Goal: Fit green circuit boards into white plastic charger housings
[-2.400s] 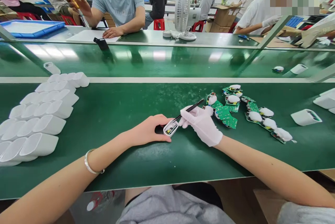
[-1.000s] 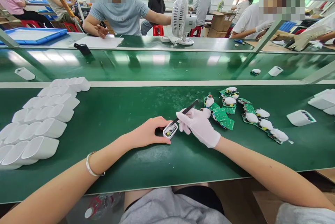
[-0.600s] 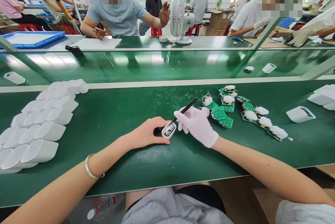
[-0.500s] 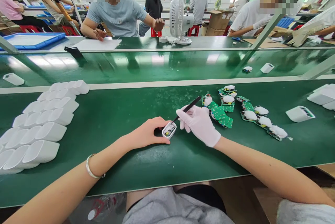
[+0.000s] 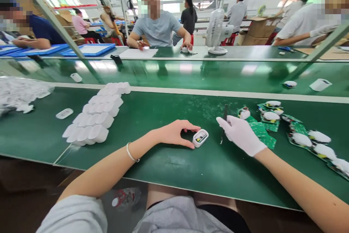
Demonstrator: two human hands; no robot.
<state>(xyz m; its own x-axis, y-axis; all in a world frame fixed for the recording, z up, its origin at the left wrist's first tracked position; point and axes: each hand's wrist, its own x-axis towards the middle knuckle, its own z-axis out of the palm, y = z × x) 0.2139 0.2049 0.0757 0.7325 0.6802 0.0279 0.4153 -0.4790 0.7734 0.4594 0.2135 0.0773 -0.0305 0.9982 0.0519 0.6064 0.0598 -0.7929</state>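
A small white plastic housing (image 5: 196, 143) with a circuit board inside its open end stands on the green bench. My left hand (image 5: 174, 133), bare, is spread at its left side, thumb and forefinger apart by the near edge; whether the fingertips still touch it I cannot tell. To the right, my right hand (image 5: 240, 135) in a white glove is closed around slim black tweezers (image 5: 225, 112), held almost upright with the tip down over the bench. Behind this hand lie green circuit boards (image 5: 262, 133) with white-topped parts (image 5: 301, 139).
Rows of white housings (image 5: 94, 133) stand at the left, beside a lone housing (image 5: 64, 113) and a heap of clear plastic bags (image 5: 19, 93). A green ledge (image 5: 174, 71) runs behind the bench. Beyond it are a white fan (image 5: 216, 31) and a seated co-worker (image 5: 158, 25).
My left hand has eased leftward from the housing, loosening its grip. My right hand has drawn the tweezers out of the housing to the right and turned them upright. The view has swung left.
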